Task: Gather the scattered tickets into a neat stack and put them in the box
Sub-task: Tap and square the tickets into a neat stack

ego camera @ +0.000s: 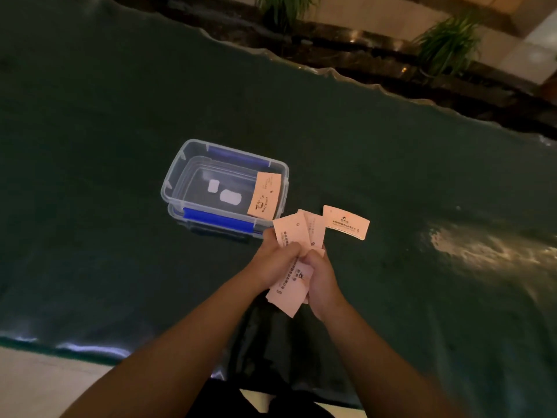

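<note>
A clear plastic box point(193, 159) with blue clips stands open on the dark green table. One pale pink ticket point(265, 196) leans inside it against the right wall. Just in front of the box, my left hand point(275, 259) and my right hand point(321, 280) are both closed on a loose, fanned bunch of tickets point(291, 288). Some tickets stick out above my fingers, others hang below them. Another ticket point(346, 226) shows to the right of the bunch; I cannot tell whether it lies on the table or belongs to the bunch.
The table's point(105, 116) wavy far edge runs from upper left to right, with dark ledges and potted plants point(449, 40) beyond it. Bright glare marks the cloth at the right. The near edge lies at lower left.
</note>
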The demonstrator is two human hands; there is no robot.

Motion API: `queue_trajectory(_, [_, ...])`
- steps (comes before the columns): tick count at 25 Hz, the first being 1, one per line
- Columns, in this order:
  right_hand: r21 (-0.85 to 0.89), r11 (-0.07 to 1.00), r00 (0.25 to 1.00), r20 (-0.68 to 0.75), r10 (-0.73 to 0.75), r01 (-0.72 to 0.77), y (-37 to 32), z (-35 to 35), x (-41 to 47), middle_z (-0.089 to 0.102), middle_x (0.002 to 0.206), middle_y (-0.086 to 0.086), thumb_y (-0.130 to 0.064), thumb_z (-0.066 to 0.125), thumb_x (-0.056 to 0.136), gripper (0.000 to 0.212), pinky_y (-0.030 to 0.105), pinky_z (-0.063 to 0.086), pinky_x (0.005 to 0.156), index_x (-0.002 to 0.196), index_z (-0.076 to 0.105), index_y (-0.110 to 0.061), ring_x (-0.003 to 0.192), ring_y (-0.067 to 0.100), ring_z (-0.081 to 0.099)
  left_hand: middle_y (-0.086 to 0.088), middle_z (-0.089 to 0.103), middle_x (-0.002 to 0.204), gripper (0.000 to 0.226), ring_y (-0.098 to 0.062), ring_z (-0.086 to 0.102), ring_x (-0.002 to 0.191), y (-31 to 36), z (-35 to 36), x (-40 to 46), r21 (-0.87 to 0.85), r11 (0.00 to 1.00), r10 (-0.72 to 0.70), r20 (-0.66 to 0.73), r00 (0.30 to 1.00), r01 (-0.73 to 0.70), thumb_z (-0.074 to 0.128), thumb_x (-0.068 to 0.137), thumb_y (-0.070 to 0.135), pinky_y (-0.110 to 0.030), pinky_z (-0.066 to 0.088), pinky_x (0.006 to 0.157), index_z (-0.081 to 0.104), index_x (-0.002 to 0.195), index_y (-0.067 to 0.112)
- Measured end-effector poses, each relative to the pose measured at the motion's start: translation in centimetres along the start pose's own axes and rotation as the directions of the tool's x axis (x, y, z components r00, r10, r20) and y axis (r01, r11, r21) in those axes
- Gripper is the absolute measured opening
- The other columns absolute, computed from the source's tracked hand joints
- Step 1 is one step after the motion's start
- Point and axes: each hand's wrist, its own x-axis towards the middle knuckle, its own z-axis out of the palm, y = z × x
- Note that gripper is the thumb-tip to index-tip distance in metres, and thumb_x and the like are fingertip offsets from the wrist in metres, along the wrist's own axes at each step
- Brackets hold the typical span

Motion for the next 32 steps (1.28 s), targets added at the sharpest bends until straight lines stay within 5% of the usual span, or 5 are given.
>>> queue_trajectory(6, [0.099,0.989,0.993,-0.060,-0.100,0.106,-0.7,-1.9,-0.8,0.069,0.135,0.007,-0.017,0.055,0.072,0.076,0.031,0.063,0.074,0.148,0.047,-0.023,0.106,0.016,0.075,0.008,0.062,0.125,0.070,-0.015,0.065,0.107,1.2,2.9,0.3,-0.021,1.000,-0.003,0.116,0.993,0.006,0.065,0.077,0.032,-0.035,0.051,0.076,0.034,0.140,0.028])
queue_trajectory(12, [-0.110,0.992,0.997,0.055,-0.055,0.060,-3.9,-6.7,-0.4,0.072,0.140,0.001,-0.021,0.057,0.073,0.080,0.048,0.058,0.100,0.152,0.053,-0.029,0.122,0.025,0.071,-0.005,0.073,0.123,0.076,-0.029,0.073,0.108,2.4,5.3,1.7,-0.208,0.965,-0.134,0.138,0.981,0.161,0.075,0.066,0.020,-0.054,0.056,0.095,0.051,0.138,0.024])
queue_trajectory(16, [-0.236,0.969,0.997,0.037,-0.069,0.076,-5.6,-10.7,0.0,0.079,0.123,-0.005,-0.035,0.069,0.088,0.058,0.039,0.065,0.082,0.145,0.059,-0.035,0.102,0.016,0.080,-0.013,0.077,0.116,0.057,-0.033,0.072,0.111,3.1,7.5,2.8,-0.418,0.889,-0.156,0.106,0.982,0.187,0.072,0.077,0.010,-0.051,0.058,0.087,0.063,0.132,0.019])
queue_trajectory(24, [0.453,0.891,0.996,-0.081,0.037,0.004,-4.4,-14.7,1.4,0.078,0.129,0.011,-0.041,0.083,0.079,0.079,0.046,0.062,0.088,0.148,0.051,-0.020,0.123,0.031,0.072,-0.015,0.079,0.111,0.048,-0.030,0.077,0.102,4.1,11.3,5.1,-0.711,0.700,-0.110,-0.028,0.994,0.058,0.070,0.085,0.005,-0.050,0.062,0.083,0.060,0.132,0.012])
queue_trajectory(32, [0.277,0.961,0.983,-0.168,0.075,-0.026,-8.0,-16.0,6.6,0.079,0.122,0.005,-0.013,0.094,0.077,0.083,0.044,0.067,0.085,0.147,0.053,-0.031,0.102,0.023,0.082,-0.015,0.079,0.115,0.055,-0.029,0.073,0.111,5.3,13.0,7.5,-0.679,0.712,-0.243,0.004,0.970,0.181,0.081,0.081,0.005,-0.050,0.058,0.097,0.062,0.133,0.012])
